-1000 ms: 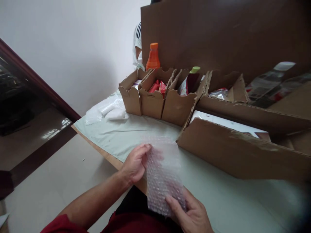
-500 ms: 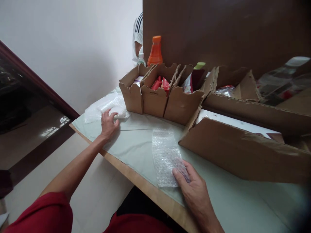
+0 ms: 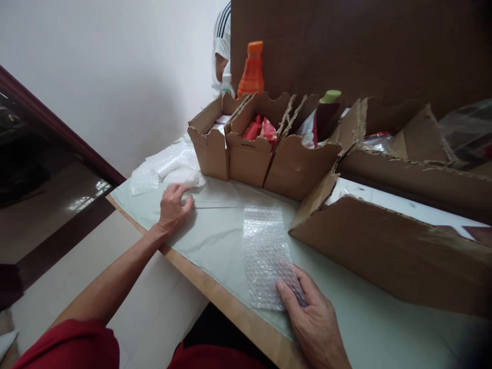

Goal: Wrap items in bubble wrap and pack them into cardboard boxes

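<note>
My right hand grips the lower right edge of a clear bubble wrap bag, thumb on top and fingers underneath. The bag lies flat above the pale green tablecloth. Over on the left, my left hand hovers low over the cloth with fingers curved and apart, holding nothing. Just beyond its fingertips is a loose pile of white and clear bubble wrap packaging, close to the row of cardboard bins.
Cardboard bins line the back, holding red packets and other packs. A longer cardboard box angles along the right. Behind stand an orange bottle and a person's white sleeve. The wooden table edge runs nearest me.
My left hand has drawn back slightly from the packaging pile, toward me. My right hand keeps its hold on the bubble wrap bag. The view has shifted a little.
</note>
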A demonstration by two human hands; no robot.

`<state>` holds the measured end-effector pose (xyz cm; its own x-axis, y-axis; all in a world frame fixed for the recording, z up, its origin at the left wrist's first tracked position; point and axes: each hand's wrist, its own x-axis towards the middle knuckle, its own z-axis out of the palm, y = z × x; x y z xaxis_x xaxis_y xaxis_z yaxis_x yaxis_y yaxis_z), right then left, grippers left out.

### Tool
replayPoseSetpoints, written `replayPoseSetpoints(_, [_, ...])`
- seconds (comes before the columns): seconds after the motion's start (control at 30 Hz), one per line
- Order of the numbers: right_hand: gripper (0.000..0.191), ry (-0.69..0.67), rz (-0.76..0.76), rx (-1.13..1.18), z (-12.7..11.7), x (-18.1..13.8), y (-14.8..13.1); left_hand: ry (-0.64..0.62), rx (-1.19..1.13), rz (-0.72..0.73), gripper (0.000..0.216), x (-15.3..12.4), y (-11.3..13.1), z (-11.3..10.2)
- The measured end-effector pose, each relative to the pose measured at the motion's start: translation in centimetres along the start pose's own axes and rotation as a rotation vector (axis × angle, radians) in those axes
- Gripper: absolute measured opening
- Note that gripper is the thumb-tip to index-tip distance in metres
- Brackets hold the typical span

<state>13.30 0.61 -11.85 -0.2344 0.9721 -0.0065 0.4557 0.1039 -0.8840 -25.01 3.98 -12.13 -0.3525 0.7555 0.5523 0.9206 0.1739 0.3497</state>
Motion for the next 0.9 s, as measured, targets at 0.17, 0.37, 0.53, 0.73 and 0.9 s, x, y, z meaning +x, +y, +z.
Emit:
replayPoseSetpoints(0.17, [0.044, 0.003, -0.022, -0.001, -0.2, 0.0, 0.0, -0.002, 0.039, -0.033, 0.051, 1.1, -0.8, 0.3])
replayPoseSetpoints(0.37, [0.044, -0.022, -0.007, 0.01, -0.1, -0.1, 0.0, -0.067, 0.054, -0.003, 0.056, 3.6, -1.3, 1.2])
replayPoseSetpoints(0.53, [0.044, -0.036, 0.009, 0.034, -0.1, -0.1, -0.1, -0.038, 0.049, 0.008, 0.02, 3.1, -0.6, 0.4])
replayPoseSetpoints(0.73, [0.043, -0.035, 0.031, 0.029, -0.2, -0.2, -0.3, -0.037, -0.204, 0.35, 0.03, -3.2, 3.6, -2.8])
replayPoseSetpoints(0.9, [0.045, -0.018, 0.041, 0.052, -0.1, -0.3, -0.4, -0.132, -0.489, 0.392, 0.046, -6.8, 6.6, -5.8])
